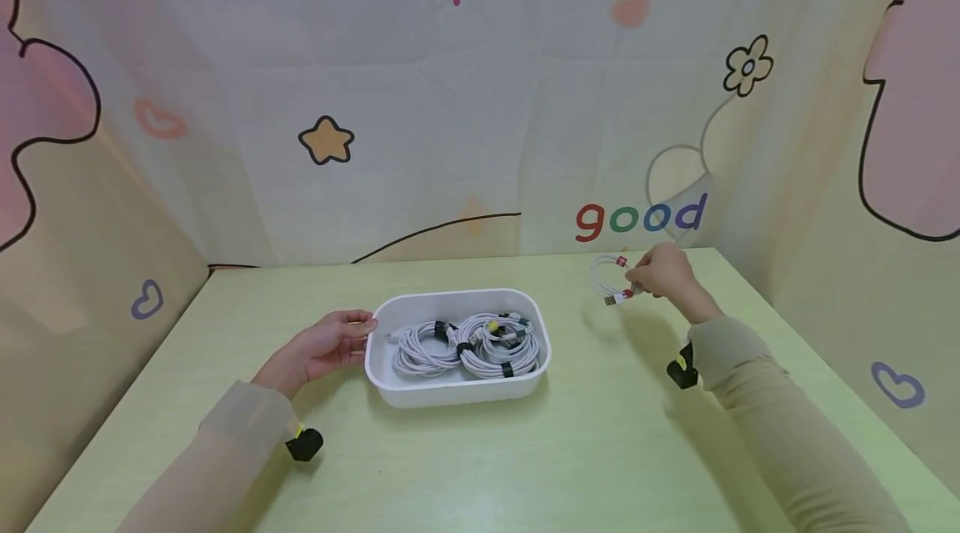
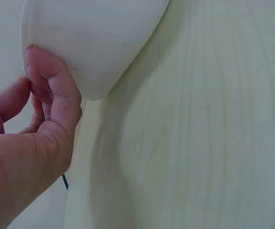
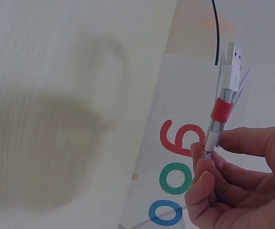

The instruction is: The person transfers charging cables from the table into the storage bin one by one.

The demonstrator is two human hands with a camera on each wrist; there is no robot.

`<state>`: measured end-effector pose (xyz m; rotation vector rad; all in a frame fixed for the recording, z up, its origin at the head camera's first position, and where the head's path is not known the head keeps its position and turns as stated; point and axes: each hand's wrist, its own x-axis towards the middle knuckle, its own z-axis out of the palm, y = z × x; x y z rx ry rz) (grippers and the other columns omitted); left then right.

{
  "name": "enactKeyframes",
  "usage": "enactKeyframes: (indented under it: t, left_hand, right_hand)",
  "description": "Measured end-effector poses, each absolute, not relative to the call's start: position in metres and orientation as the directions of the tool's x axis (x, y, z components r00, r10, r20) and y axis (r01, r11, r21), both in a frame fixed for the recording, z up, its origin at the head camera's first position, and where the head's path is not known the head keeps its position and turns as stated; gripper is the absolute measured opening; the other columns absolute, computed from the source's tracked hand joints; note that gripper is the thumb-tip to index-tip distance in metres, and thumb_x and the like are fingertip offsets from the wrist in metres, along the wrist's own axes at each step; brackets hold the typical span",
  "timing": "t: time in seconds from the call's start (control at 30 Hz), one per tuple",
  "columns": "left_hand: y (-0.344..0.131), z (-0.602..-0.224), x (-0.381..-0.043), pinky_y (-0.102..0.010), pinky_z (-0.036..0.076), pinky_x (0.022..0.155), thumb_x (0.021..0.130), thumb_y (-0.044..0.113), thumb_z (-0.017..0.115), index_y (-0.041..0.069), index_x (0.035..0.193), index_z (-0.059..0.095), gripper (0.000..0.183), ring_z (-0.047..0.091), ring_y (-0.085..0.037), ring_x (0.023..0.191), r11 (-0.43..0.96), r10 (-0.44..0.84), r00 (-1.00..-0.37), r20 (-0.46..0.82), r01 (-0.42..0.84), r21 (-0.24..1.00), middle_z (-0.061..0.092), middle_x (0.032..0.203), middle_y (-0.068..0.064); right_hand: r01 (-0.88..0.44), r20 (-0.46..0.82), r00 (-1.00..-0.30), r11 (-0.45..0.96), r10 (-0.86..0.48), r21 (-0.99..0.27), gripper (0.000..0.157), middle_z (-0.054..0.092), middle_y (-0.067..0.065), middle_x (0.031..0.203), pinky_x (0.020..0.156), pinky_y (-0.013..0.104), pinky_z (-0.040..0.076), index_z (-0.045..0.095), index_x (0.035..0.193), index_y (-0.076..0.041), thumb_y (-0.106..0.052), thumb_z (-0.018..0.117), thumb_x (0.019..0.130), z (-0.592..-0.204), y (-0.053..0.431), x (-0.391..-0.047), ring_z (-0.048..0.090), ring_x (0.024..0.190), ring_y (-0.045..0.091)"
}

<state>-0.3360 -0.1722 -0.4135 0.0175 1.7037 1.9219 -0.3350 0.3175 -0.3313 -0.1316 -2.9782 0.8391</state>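
Note:
A white plastic box (image 1: 457, 394) stands on the table with several coiled white cables (image 1: 427, 354) in it, bundled with black ties. My left hand (image 1: 333, 345) grips the box's left end by the rim; in the left wrist view the fingers (image 2: 61, 90) lie against its outer wall. At the back right, above the tabletop, my right hand (image 1: 667, 276) pinches a coiled white USB cable (image 1: 597, 274) with red ties. Seen from the right wrist, the cable's USB plug (image 3: 231, 71) points up above a red tie (image 3: 221, 110), and the thumb and fingers hold its lower end.
The light wood-grain table (image 1: 465, 466) ends at a printed cloth backdrop (image 1: 420, 99) behind it. More cloth hangs along the left and right sides. Coloured letters (image 1: 637, 218) are printed just behind the right hand.

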Motion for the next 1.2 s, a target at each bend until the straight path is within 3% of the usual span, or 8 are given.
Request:
enactKeyframes:
  t: [0.73,1.2]
  left_hand:
    - [-0.175,-0.413,-0.336,-0.030,0.052,0.074,0.090,0.018,0.054,0.004,0.120,0.037,0.037,0.055,-0.017,0.083,-0.031,0.427,-0.841,-0.332,-0.381,0.924,0.055,0.097,-0.004]
    - [-0.174,-0.414,-0.337,-0.031,0.052,0.075,0.090,0.018,0.055,0.004,0.121,0.036,0.039,0.057,-0.016,0.082,-0.034,0.432,-0.838,-0.333,-0.384,0.923,0.056,0.098,-0.004]
  right_hand:
    - [-0.023,0.005,-1.000,0.840,-0.024,-0.543,0.024,0.064,0.009,0.069,0.047,0.020,0.046,0.067,0.086,0.002,-0.021,0.064,0.081,-0.316,0.247,-0.342,0.054,0.056,0.016]
    - [-0.119,-0.034,-0.985,0.801,-0.171,-0.587,0.019,0.065,0.008,0.069,0.047,0.021,0.046,0.069,0.083,-0.001,-0.020,0.066,0.080,-0.315,0.191,-0.331,0.054,0.056,0.018]
